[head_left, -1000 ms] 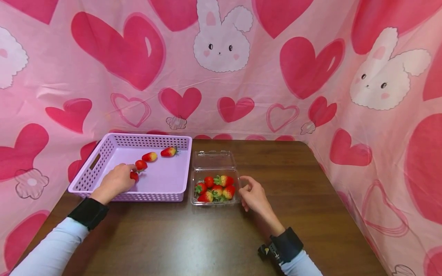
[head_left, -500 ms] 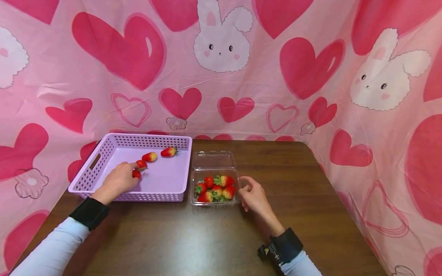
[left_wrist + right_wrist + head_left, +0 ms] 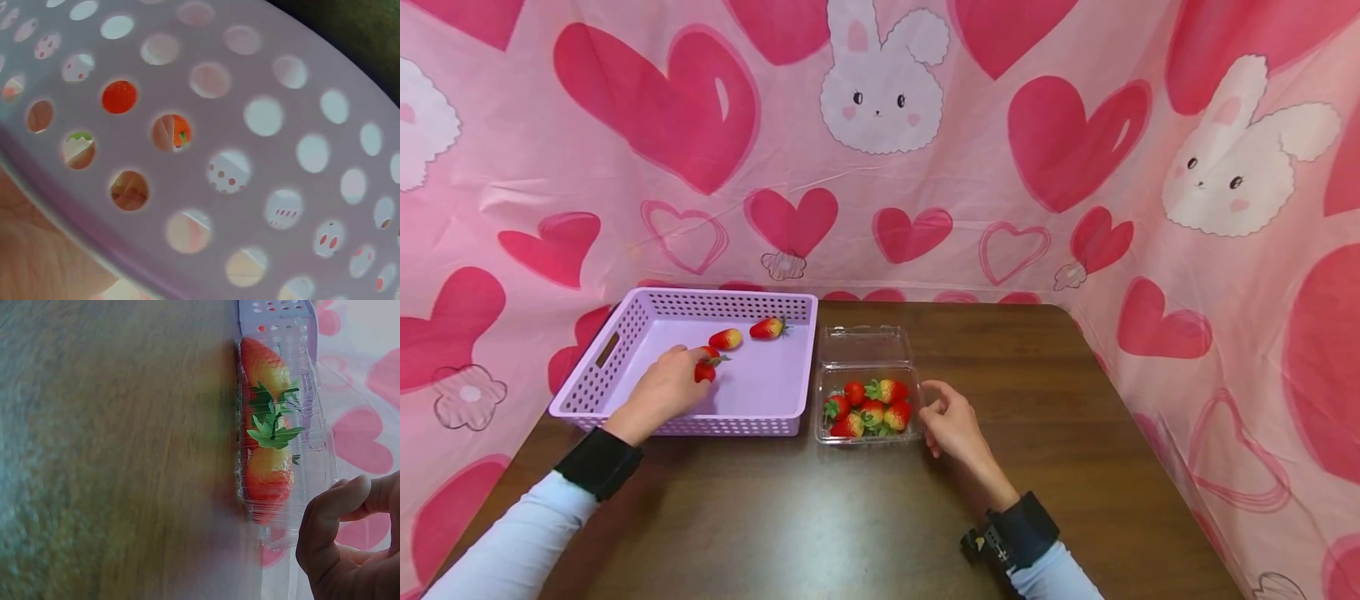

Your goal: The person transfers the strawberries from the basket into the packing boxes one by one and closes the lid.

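My left hand [image 3: 666, 387] reaches into a lilac perforated basket [image 3: 726, 427] and pinches a red strawberry [image 3: 704, 372]. Just beyond its fingers lies another red strawberry [image 3: 710, 353], partly covered. In the left wrist view the basket wall [image 3: 262, 169] hides most of the hand; red and green show through its holes. Two yellow-tipped strawberries [image 3: 726, 339] lie farther back. My right hand [image 3: 953, 425] stays at the right rim of a clear plastic clamshell [image 3: 865, 346], fingers loosely bent and thumb apart from them. Several strawberries [image 3: 269, 481] with green leaves fill the clamshell.
Basket and clamshell stand side by side on a brown wooden table [image 3: 760, 517], the clamshell's lid folded back. A pink cloth [image 3: 985, 183] with hearts and rabbits hangs behind and at the sides.
My left hand has shifted slightly right and away from me, bringing the pinched strawberry up against the other red one. The right hand and clamshell have kept their places.
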Motion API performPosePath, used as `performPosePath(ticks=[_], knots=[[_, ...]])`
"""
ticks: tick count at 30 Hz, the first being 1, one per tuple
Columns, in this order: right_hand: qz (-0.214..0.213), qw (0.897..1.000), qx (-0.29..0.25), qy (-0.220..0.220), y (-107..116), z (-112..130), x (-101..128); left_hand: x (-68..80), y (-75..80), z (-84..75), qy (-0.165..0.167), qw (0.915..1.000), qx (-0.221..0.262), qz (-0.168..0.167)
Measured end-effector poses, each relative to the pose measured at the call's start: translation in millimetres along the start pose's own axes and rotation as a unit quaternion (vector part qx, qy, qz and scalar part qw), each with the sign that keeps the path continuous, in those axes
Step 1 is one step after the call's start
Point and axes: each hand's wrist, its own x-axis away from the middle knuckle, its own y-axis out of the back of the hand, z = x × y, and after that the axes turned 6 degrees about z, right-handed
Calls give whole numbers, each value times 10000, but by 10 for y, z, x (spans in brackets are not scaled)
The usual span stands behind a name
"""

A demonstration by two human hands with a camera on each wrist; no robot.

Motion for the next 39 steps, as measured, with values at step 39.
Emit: performPosePath(ticks=[39], knots=[[-36,10000,-28,66,-10,-2,2,123,-3,-501,-559,9972,156,-462]])
